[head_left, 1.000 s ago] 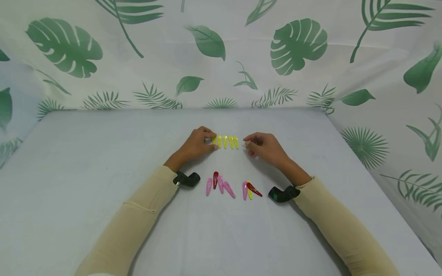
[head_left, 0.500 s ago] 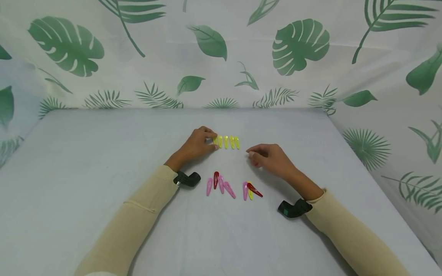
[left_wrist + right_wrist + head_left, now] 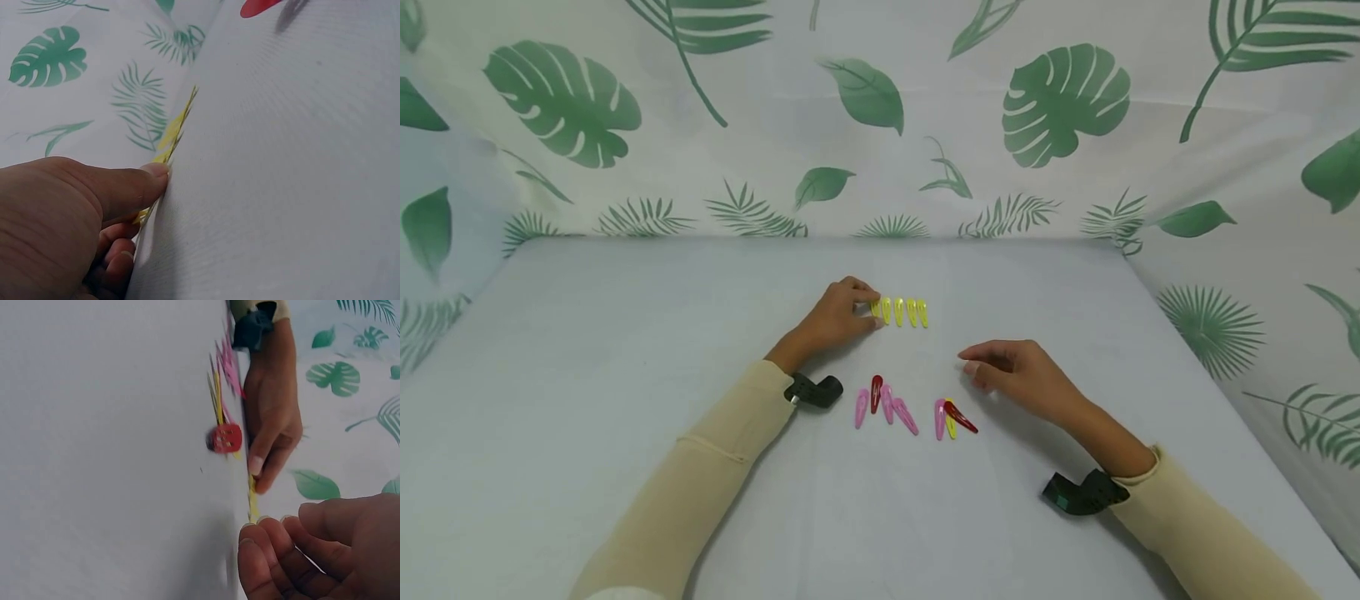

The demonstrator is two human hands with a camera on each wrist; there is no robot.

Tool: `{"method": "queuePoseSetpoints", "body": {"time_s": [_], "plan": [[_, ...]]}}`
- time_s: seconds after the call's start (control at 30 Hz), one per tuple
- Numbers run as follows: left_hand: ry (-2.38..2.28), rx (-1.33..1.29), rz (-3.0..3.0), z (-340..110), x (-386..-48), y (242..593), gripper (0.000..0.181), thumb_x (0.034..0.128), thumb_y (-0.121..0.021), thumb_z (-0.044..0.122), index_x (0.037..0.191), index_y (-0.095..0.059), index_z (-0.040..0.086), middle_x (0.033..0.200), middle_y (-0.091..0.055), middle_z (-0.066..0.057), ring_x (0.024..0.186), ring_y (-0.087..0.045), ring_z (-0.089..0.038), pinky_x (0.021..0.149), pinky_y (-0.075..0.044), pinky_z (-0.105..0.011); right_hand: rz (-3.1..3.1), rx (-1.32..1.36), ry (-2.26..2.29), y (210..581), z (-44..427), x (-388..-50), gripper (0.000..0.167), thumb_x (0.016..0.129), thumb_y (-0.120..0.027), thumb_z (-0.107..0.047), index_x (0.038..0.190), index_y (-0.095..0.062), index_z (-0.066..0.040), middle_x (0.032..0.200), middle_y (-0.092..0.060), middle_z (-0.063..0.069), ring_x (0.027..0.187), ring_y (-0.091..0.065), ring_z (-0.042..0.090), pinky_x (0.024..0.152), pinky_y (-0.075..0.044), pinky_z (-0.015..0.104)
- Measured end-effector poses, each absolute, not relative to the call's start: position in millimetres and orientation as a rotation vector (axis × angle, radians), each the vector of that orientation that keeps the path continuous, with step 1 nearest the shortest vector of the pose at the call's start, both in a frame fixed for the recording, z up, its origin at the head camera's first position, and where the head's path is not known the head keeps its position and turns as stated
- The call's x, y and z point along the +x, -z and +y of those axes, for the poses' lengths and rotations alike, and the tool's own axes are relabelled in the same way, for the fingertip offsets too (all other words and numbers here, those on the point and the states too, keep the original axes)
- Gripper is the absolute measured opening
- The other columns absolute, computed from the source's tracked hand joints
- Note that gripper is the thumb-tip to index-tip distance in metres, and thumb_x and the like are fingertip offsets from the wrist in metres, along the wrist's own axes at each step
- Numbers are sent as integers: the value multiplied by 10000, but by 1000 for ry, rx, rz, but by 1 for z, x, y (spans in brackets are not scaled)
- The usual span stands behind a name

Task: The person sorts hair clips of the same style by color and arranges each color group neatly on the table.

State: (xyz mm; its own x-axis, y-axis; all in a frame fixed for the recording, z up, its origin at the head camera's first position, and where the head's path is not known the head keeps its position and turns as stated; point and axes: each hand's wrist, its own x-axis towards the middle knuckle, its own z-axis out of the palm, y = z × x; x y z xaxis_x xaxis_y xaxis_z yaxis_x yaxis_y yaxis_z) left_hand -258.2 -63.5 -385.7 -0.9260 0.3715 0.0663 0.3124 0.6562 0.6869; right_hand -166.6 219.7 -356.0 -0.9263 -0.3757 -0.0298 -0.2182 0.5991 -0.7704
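Several yellow snap hair clips (image 3: 898, 312) stand side by side in a row on the table. At the row's left end my left hand (image 3: 831, 317) holds the outermost yellow clip (image 3: 875, 309) between thumb and fingertips, covering part of it. In the left wrist view, the thumb (image 3: 134, 187) presses by the yellow clips (image 3: 174, 130), seen almost edge-on. My right hand (image 3: 1026, 375) hovers right of the row and nearer the body, fingers loosely bent, nothing visible in it. Below it to the left lie a pink clip (image 3: 940, 419), a yellow clip (image 3: 952, 428) and a red clip (image 3: 962, 417), overlapping.
Nearer the body, left of that small pile, lie a red clip (image 3: 876, 393) and pink clips (image 3: 862, 408). The pale table (image 3: 700, 283) meets a leaf-patterned cloth (image 3: 760, 142) at the back and sides. Each wrist carries a black camera (image 3: 1084, 493).
My right hand has drawn away from the row's right end, moving right and toward the body. The left hand stays on the leftmost yellow clip; the view has shifted slightly.
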Motion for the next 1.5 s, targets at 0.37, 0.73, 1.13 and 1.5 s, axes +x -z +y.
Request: {"method": "queuePoseSetpoints", "body": {"time_s": [0.37, 0.73, 1.13, 1.5], "plan": [[-1115, 551, 2786, -64, -257, 381, 480, 905, -709, 165, 1344, -572, 28, 1290, -511, -131, 1142, -490, -246, 965, -423, -349, 2623, -595, 1206, 361, 212, -147, 219, 914, -683, -96, 1119, -708, -20, 997, -699, 34, 881, -608, 189, 755, -522, 234], [-1094, 581, 2803, -62, -256, 382, 474, 902, -711, 153, 1337, -578, 21, 1288, -514, -146, 1151, -490, -255, 961, -428, -346, 2562, -635, 1188, 362, 207, -136, 344, 822, -754, -16, 1156, -675, 14, 964, -672, 17, 820, -582, 187, 705, -510, 239], [-1101, 578, 2807, -62, -258, 384, 468, 901, -712, 157, 1331, -583, 23, 1280, -519, -141, 1143, -493, -255, 962, -426, -349, 2688, -769, 1010, 365, 203, -133, 347, 783, -808, -48, 1113, -702, -36, 929, -599, -32, 810, -558, 132, 706, -500, 250], [-1121, 541, 2790, -61, -257, 385, 478, 899, -716, 169, 1336, -581, 32, 1286, -514, -121, 1147, -488, -243, 967, -421, -352, 2652, -685, 1101, 366, 199, -133, 235, 822, -766, -39, 1035, -684, -96, 831, -620, -46, 763, -573, 161, 670, -498, 257]]}}
